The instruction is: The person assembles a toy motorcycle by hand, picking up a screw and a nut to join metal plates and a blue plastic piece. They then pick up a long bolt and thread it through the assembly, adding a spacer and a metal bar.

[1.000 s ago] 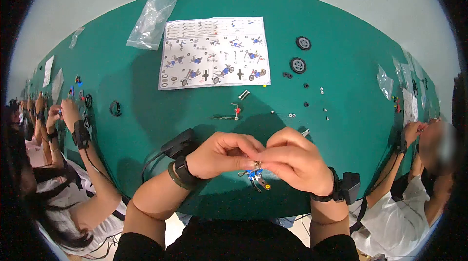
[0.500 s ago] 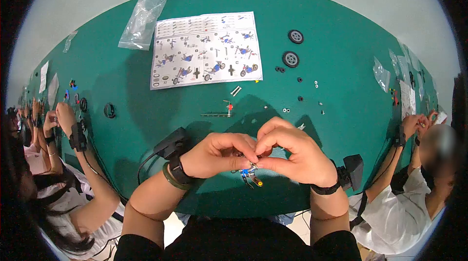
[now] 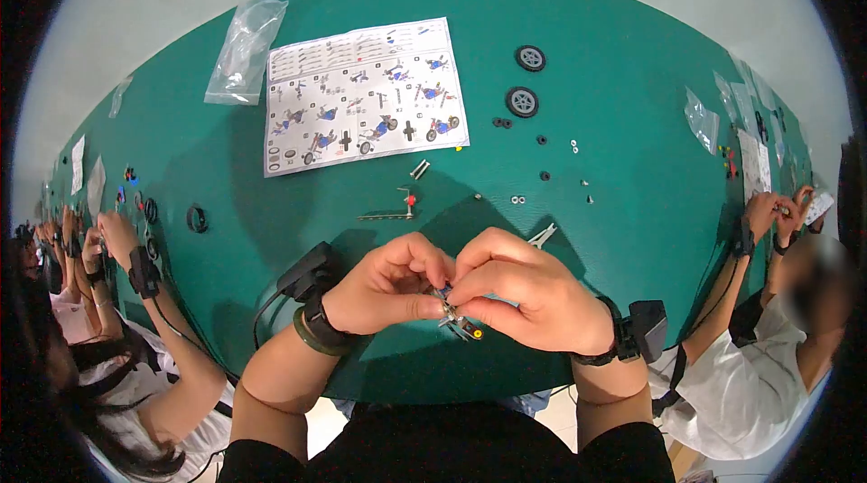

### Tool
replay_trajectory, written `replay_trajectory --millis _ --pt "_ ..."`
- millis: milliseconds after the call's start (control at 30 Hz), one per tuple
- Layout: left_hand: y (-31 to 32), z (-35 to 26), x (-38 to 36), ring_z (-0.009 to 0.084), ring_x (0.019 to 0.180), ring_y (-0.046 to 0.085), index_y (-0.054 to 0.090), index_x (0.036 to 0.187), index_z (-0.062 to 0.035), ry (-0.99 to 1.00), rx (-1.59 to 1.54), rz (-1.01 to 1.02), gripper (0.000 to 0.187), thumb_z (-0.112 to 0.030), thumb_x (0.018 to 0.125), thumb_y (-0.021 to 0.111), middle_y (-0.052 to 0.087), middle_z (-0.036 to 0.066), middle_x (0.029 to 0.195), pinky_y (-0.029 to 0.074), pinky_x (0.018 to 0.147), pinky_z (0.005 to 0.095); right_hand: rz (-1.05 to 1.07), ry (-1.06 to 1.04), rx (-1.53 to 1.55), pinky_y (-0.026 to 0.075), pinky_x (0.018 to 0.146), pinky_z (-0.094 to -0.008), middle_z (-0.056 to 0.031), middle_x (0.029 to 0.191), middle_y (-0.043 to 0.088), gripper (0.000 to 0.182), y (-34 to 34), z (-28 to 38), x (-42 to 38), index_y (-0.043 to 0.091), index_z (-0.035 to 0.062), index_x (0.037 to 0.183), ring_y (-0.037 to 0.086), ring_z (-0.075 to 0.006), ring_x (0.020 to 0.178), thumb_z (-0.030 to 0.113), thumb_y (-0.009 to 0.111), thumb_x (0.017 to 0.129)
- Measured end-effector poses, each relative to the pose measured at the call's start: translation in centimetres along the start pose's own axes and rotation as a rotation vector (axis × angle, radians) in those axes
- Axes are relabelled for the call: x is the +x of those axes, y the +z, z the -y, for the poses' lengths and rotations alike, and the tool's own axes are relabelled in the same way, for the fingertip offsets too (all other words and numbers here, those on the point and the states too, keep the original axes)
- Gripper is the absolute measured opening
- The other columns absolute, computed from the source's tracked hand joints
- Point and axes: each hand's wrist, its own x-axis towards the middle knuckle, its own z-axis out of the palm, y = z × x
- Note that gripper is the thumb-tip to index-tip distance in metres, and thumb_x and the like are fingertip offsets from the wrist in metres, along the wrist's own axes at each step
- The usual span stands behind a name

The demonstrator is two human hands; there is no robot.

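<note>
Near the table's front edge, my left hand (image 3: 384,289) pinches a small model assembly (image 3: 461,322) with blue, metal and yellow-tipped parts. My right hand (image 3: 524,293) has its thumb and fingers closed on the same assembly from the other side. The fingers hide much of its upper part. Beyond my left hand lies a metal strip piece (image 3: 386,216) with a red part upright on it. A light grey forked part (image 3: 543,235) rests just beyond my right hand.
A printed instruction sheet (image 3: 366,95) lies beyond the hands, with a plastic bag (image 3: 246,54) at its left. Two wheels (image 3: 522,102), small black rings, pale washers and silver pins (image 3: 420,169) are on the green table (image 3: 623,167). People work at both sides.
The view has shifted slightly. The assembly is turned in my fingers, showing a blue part between the fingertips, and the forked part is more exposed beyond my right hand.
</note>
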Motion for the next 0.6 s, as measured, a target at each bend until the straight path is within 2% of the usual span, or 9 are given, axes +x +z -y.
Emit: replay_trajectory --millis 300,467,600 --pt "-0.01 -0.18 0.01 0.0158 0.095 0.062 0.058 0.097 -0.0043 0.071 0.103 -0.041 0.020 0.007 0.084 0.068 0.063 0.011 0.104 0.051 0.083 0.0292 -0.006 -0.048 0.013 0.051 0.068 -0.0306 -0.0105 0.100 0.059 0.022 -0.01 -0.31 -0.12 0.065 0.0034 0.098 0.061 -0.0228 0.084 -0.002 0.072 0.077" --pt "-0.02 -0.27 -0.09 0.0157 0.099 0.060 0.055 0.099 -0.0049 0.046 0.076 -0.086 0.021 0.004 0.085 0.067 0.062 0.011 0.108 0.049 0.087 0.0299 -0.046 -0.080 -0.080 0.052 0.068 -0.0313 -0.0102 0.099 0.060 0.024 0.30 -0.30 -0.03 0.065 0.0025 0.098 0.062 -0.0233 0.084 -0.002 0.073 0.076" --pt "0.09 -0.29 0.21 0.0148 0.103 0.058 0.053 0.104 -0.0056 0.057 0.078 -0.080 0.022 0.002 0.087 0.065 0.060 0.010 0.112 0.046 0.090 0.0306 -0.110 -0.110 -0.208 0.051 0.068 -0.0330 -0.0096 0.092 0.057 0.017 0.70 -0.45 0.09 0.062 0.0015 0.096 0.061 -0.0255 0.082 0.001 0.068 0.079"
